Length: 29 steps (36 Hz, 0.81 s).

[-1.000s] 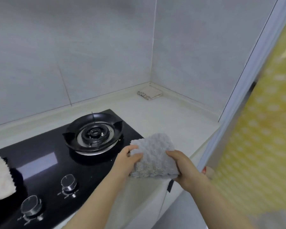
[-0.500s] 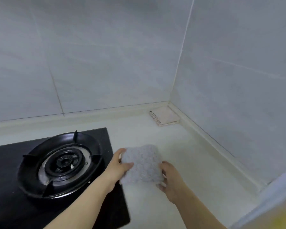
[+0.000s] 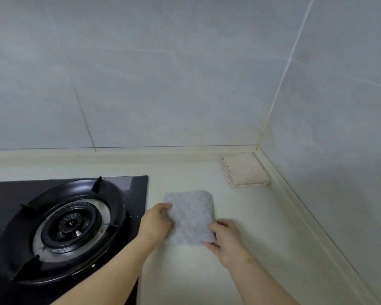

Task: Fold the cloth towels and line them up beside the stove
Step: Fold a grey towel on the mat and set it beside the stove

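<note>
Towel (image 3: 190, 215) is gripped by left hand (image 3: 156, 223) and right hand (image 3: 227, 241)

Two towels (grey towel (image 3: 190, 216), pink towel (image 3: 244, 170)), one burner (image 3: 72, 225), two hands (left hand (image 3: 156, 225), right hand (image 3: 228, 244)).

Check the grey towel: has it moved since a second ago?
Yes. The grey towel has gone from the front edge of the counter back along the right side of the stove, closer to the folded beige towel in the corner.

Open counter (image 3: 277, 243) at 3 o'clock from the grey towel (image 3: 189, 216); stove (image 3: 75, 227) crowds 9, pink towel (image 3: 244, 170) at 1.
</note>
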Available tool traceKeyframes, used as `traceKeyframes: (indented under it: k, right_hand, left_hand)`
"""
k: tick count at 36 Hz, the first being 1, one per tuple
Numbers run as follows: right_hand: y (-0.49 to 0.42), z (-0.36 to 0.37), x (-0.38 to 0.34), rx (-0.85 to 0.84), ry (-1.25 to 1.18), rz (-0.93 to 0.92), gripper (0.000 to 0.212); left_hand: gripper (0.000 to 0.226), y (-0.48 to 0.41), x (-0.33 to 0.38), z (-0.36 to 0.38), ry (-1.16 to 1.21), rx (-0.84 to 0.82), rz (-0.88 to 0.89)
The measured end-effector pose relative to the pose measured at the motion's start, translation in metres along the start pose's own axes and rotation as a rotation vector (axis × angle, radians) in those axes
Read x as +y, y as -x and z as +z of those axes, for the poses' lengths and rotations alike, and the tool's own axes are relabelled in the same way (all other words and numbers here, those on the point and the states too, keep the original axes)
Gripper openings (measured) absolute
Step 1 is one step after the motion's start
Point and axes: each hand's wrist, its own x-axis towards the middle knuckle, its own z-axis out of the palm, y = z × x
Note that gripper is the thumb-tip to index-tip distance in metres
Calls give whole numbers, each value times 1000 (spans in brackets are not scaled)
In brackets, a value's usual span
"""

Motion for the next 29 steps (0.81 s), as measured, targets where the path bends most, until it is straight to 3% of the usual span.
traceKeyframes:
  k: [7, 11, 15, 29]
  right_hand:
    - [-55, 16, -27, -3, -112, -16, 6]
    - [-84, 31, -41, -8, -117, -17, 24]
    - [-104, 46, -59, -54, -158, -22, 6]
    - [-123, 61, -73, -82, -189, -3, 9]
  left_hand:
    - [39, -58, 21, 12, 41, 107, -21]
    - [39, -89, 32, 11, 54, 135, -29]
    - [40, -119, 36, 4, -25, 165, -8]
    - [34, -156, 36, 0, -2, 191, 20]
